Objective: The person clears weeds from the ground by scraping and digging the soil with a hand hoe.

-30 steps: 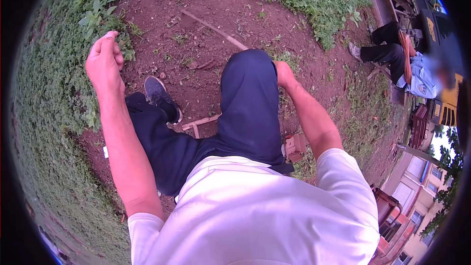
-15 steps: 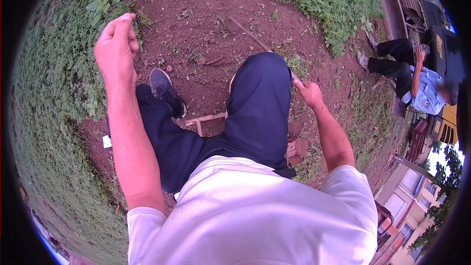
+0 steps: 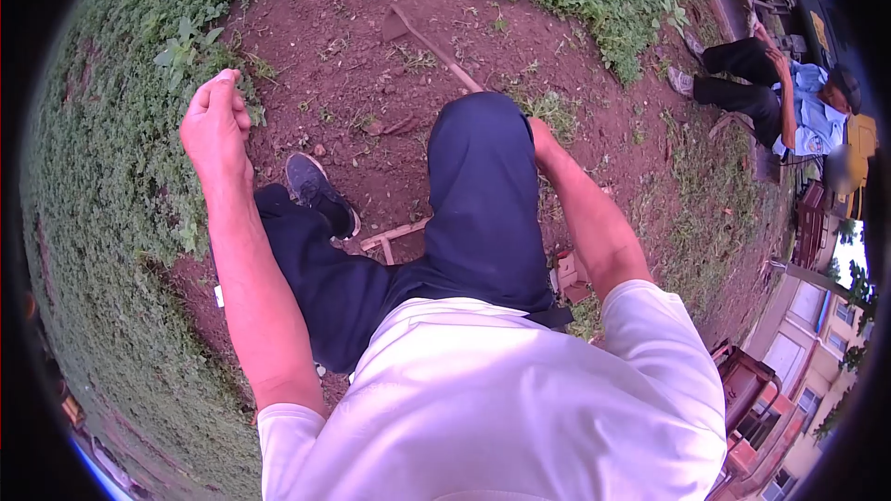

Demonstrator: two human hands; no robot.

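Hoe [image 3: 445,58] first: its blade sits on the bare soil [image 3: 306,56] ahead of you, and its handle slants rightward until your right knee [image 3: 483,144] hides it.

From the left, your left hand [image 3: 215,125] is raised at the edge of the green plants [image 3: 111,130], fingers curled and thumb pressed to the forefinger; you cannot tell from here whether a small thing is pinched there. It is well apart from the hoe. Your dark shoe [image 3: 314,184] is planted on the soil, with a light wooden frame [image 3: 397,233] between your legs.

Beyond the knee, your right hand [image 3: 544,142] is in line with the hidden handle. It seems to be controlling the hoe one-handed, though its fingers are out of sight, so the grip cannot be told. Moving the handle calls for a firm hold and clearance from knee and shoe.

A cardboard box [image 3: 568,276] lies beside your right leg; farther right, another person [image 3: 817,134] sits well apart.
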